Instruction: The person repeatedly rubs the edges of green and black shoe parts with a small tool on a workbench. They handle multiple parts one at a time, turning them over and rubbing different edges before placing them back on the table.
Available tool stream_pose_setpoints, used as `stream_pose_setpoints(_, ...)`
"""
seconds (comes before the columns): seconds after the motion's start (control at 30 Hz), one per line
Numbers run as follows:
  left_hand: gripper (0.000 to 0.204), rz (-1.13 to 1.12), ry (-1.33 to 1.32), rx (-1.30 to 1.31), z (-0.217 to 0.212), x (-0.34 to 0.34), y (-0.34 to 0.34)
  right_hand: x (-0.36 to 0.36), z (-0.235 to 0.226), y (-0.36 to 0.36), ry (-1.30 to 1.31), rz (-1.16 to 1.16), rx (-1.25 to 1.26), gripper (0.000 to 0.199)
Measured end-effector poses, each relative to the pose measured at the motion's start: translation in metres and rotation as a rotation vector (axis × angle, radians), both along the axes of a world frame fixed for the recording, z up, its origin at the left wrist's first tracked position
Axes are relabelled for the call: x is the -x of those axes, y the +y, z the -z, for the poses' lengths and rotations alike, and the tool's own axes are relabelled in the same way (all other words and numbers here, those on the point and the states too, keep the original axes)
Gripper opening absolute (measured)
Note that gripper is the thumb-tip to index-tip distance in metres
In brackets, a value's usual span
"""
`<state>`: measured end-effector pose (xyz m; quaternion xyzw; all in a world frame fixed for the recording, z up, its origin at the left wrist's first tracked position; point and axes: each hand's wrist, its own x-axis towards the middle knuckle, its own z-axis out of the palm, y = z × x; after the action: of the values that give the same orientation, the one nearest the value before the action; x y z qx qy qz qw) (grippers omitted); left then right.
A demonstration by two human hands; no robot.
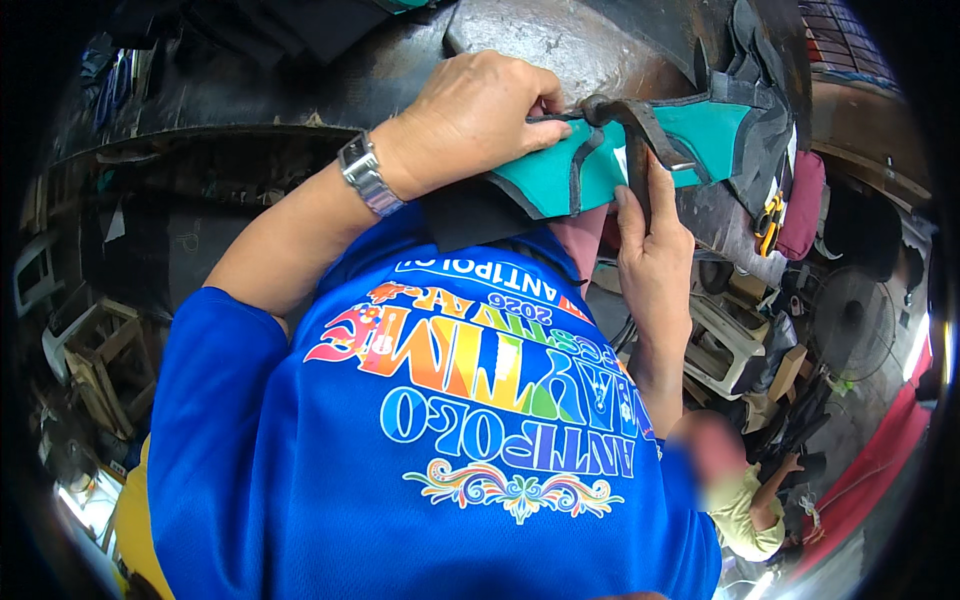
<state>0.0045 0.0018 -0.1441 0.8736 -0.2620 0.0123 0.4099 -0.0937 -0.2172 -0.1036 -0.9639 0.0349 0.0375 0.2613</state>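
Note:
A teal piece with black edging (600, 165) lies at the front edge of the dark worktable; its kind is unclear. My left hand (475, 115) pinches its upper left edge between thumb and fingers. Across the piece runs a black strap (655, 140), with a knob-like bend at its left end. My right hand (655, 245) is closed on a dark strip hanging from it, thumb on one side and index finger on the other. Some fingertips of both hands are hidden.
The worktable (390, 95) has a worn metallic patch. Black pieces (755, 130) pile up at its right, near yellow-handled scissors (770, 222) and a dark pink item (803, 205). A fan (855, 320), stools (720, 345) and a seated person (750, 510) are to the right.

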Motion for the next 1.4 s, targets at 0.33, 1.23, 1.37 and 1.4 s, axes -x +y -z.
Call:
stream_pose_setpoints(0.33, 0.01, 0.003, -0.14, -0.004, 0.001, 0.012, 0.0, 0.004, -0.021, 0.005, -0.348, -0.009, -0.53, 0.049)
stream_pose_setpoints(1.23, 0.016, 0.087, 0.138, 0.143, -0.003, -0.034, -0.011, -0.023, -0.032, -0.016, -0.393, 0.173, -0.745, 0.058)
stream_pose_setpoints(1.37, 0.015, 0.017, 0.035, 0.206, 0.006, -0.045, -0.038, -0.026, -0.032, -0.02, -0.395, 0.14, -0.714, 0.058)
stream_pose_setpoints(1.4, 0.015, -0.007, 0.001, 0.215, 0.007, -0.049, -0.045, -0.028, -0.032, -0.02, -0.405, 0.132, -0.71, 0.057)
